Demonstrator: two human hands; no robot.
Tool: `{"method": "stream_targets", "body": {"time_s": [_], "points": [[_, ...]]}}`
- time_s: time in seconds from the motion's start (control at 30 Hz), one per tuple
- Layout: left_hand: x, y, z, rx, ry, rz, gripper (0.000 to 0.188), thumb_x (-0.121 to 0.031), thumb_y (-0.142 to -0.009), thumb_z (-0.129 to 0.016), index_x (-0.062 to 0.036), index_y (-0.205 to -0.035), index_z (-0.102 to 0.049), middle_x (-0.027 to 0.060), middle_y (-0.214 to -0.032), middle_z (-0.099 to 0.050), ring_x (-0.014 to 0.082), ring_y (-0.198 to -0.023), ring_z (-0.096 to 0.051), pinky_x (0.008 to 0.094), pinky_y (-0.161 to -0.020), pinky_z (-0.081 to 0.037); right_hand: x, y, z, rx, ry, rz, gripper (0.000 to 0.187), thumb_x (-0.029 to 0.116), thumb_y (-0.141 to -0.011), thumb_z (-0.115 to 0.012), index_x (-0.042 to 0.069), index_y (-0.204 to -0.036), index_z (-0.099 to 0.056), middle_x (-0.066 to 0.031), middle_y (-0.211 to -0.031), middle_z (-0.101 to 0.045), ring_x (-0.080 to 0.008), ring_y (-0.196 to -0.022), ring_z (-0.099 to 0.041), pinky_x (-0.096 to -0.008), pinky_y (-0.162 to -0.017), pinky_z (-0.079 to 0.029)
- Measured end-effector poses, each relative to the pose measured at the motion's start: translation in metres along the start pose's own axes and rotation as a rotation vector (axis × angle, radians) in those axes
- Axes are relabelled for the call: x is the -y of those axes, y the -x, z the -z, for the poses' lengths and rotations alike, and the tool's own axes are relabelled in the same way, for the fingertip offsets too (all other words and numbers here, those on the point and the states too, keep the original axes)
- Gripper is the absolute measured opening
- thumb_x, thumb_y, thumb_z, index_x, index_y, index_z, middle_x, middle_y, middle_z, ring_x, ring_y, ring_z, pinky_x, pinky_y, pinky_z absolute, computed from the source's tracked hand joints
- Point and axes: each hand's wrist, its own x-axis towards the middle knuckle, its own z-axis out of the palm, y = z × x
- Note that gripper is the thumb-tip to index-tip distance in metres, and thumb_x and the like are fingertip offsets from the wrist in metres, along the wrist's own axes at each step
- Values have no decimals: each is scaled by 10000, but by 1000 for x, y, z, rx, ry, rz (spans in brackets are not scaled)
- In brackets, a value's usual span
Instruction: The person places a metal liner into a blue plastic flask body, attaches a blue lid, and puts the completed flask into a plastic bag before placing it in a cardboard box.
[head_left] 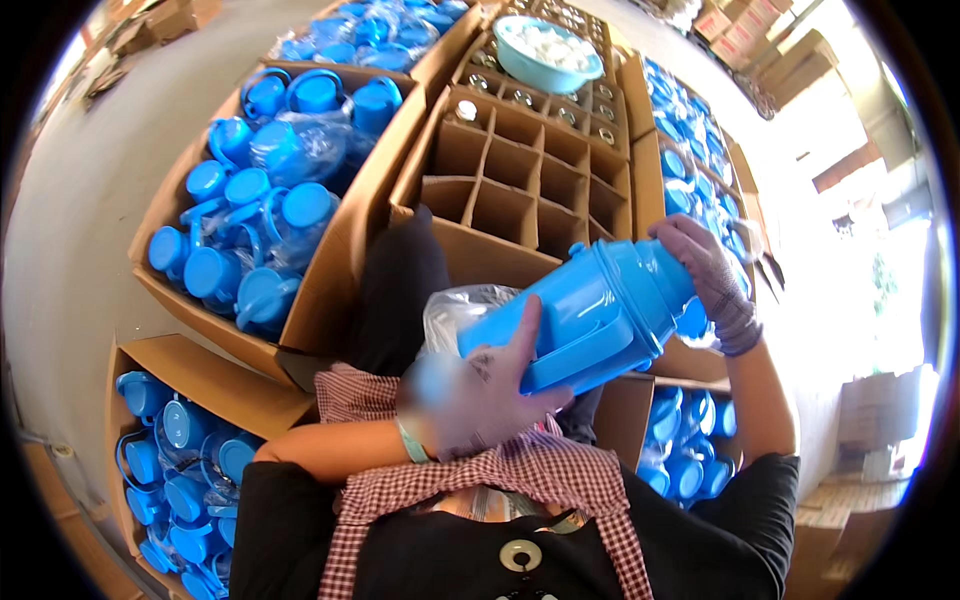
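Note:
A large blue thermos jug (590, 315) with a side handle lies slanted across my lap, its top end up to the right. My left hand (490, 395), in a greyish-purple glove, holds the body from below near the handle, thumb up along its side. My right hand (705, 275), gloved alike, is wrapped over the blue cap (655, 285) at the top end. A clear plastic bag (470, 305) bunches around the jug's lower part. The tips of several right-hand fingers are hidden behind the cap.
Ahead stands a divided carton (515, 160) with mostly vacant cells; behind it, cells hold glass pieces under a light-blue basin (548, 58) of white items. Cartons of blue jugs stand at the left (245, 190), lower left (180, 470), right (690, 175) and lower right (690, 440).

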Motion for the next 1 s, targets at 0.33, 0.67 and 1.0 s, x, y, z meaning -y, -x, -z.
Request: {"method": "stream_targets", "body": {"time_s": [0.33, 0.67, 1.0], "points": [[35, -6, 44, -185, 84, -154, 909, -490, -859, -788, -88, -1576, -399, 202, -1139, -734, 344, -1014, -735, 408, -1041, -512, 62, 24, -22, -66, 189, 260, 396, 300, -867, -749, 52, -1167, -678, -146, -1188, -673, -310, -1020, -688, -400, -881, -563], [68, -36, 89, 337, 524, -133, 906, -326, -831, -848, -37, -1564, -401, 166, -1285, -690, 303, -1132, -696, 468, -1052, -521, 70, 30, -16, 192, 309, 854, 445, 461, -910, -664, 88, -1148, -712, -173, -1179, -670, -346, -1114, -671, -451, -889, -564], [59, -35, 99, 454, 767, -217, 885, -296, -818, -880, -24, -1536, -439, 166, -1273, -676, 277, -1147, -678, 407, -1044, -512, 87, 8, -4, 403, 417, 986, 550, 298, -698, -845, 72, -1181, -709, -178, -1262, -668, -439, -1245, -616, -521, -1019, -525]]}}
